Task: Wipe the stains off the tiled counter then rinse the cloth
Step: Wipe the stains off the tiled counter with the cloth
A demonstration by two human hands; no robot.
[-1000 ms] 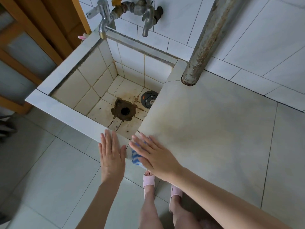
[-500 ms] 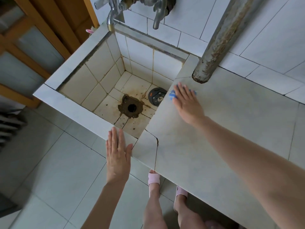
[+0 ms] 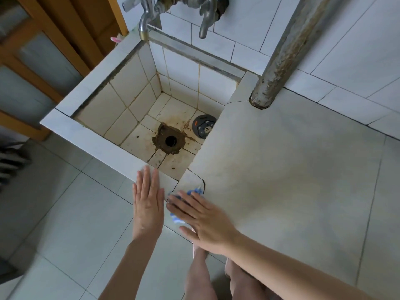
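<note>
Blue-and-white cloth (image 3: 186,206) lies pressed flat under the right hand (image 3: 203,221), fingers spread, at the near corner of the tiled counter (image 3: 292,169), while to its left the empty left hand (image 3: 148,204) rests flat and open on the basin rim (image 3: 104,146). Wiping looks to be the step in hand; brownish stains remain across the counter, so the next stroke should push rightward over them before rinsing under the taps (image 3: 145,24).
</note>
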